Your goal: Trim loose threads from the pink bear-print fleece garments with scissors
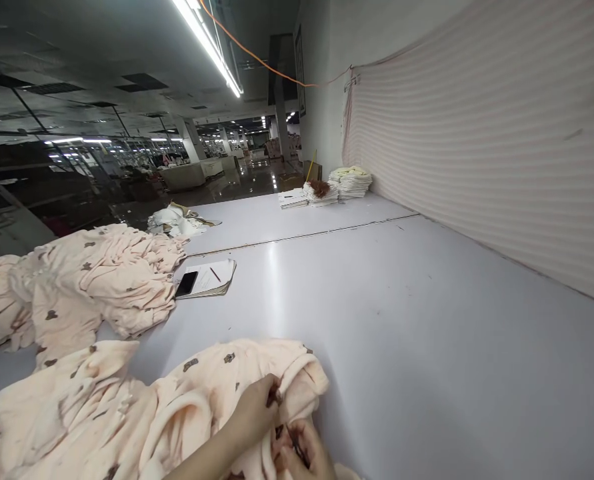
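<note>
A pale pink fleece garment (271,357) with small brown bear-like prints lies bunched at the table's near edge. My left hand (257,412) is closed in a pinch on the fabric beside a rolled, cuff-like edge. Just below and to the right, my right hand (309,455) has its fingers curled round a small dark metal tool (297,448), which looks like thread snips. The fingers cover most of this tool, and its tip is close to the fabric under my left hand. Another rounded, thick-edged opening of the garment shows left of my forearm.
More of the same pink fleece (111,280) is heaped at the left. Behind it are a notebook (214,283) with a phone (187,283) and pen, and white cloth scraps (177,220). Folded white stacks (349,183) stand at the far end, beside a striped curtain (477,147).
</note>
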Tool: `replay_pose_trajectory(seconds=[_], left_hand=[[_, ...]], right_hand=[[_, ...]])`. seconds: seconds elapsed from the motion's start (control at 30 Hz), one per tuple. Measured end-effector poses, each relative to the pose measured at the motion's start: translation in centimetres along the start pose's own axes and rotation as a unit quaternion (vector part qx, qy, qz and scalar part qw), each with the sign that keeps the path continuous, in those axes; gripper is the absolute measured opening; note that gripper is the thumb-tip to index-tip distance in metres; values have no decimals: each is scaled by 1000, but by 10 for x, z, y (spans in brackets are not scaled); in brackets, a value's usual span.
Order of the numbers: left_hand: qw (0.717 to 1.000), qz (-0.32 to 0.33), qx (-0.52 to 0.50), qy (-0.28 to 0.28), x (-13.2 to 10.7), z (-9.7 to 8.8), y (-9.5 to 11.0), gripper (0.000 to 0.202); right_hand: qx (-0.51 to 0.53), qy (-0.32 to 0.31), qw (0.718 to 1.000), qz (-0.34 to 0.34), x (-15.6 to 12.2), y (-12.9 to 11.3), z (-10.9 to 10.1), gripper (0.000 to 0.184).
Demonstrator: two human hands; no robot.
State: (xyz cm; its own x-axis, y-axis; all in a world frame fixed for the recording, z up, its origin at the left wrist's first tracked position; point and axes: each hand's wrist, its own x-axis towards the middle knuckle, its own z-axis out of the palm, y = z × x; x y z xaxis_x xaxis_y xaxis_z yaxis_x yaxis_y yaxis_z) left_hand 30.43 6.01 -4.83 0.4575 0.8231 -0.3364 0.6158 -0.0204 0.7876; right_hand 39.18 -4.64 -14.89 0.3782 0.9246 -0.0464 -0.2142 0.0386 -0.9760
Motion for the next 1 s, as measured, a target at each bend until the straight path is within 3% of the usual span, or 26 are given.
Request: replay_pose_trajectory(seconds=[0.1, 0.17, 0.33, 0.5, 0.73, 0.8, 0.87, 0.93, 1.0], left_hand=[[984, -58, -160, -58, -7, -16, -5, 3], [957, -88, -263, -88, -10, -24, -9, 6], [892, -96, -424, -125, -14, -26, -16, 12], [862, -71, -482, -141, -19, -21, -17, 10], [866, -47, -472, -157, -26, -23, -15, 11], [912, -32, -391, -120, -28, -22, -14, 9], [976, 0, -219, -2, -32, -20, -12, 4], [987, 24, -74, 143, -35, -18, -9, 3], [970, 21, -70, 230, -39, -18, -6, 3]], right_hand=[[-68, 13, 998, -2, 20, -12, -22, 24], [-160, -3, 987, -23, 31, -26, -32, 22], [-352, -60, 927, -118, 38, -62, -24, 26], [-474, -59, 863, -165, 36, -79, -5, 23], [-449, -75, 879, -140, 32, -83, -8, 21], [-444, -42, 881, -159, 34, -84, -9, 23], [-444, 2, 878, -180, 38, -85, -10, 33], [-458, 7, 871, -179, 44, -87, -11, 37], [-472, -41, 868, -148, 48, -90, -12, 27]])
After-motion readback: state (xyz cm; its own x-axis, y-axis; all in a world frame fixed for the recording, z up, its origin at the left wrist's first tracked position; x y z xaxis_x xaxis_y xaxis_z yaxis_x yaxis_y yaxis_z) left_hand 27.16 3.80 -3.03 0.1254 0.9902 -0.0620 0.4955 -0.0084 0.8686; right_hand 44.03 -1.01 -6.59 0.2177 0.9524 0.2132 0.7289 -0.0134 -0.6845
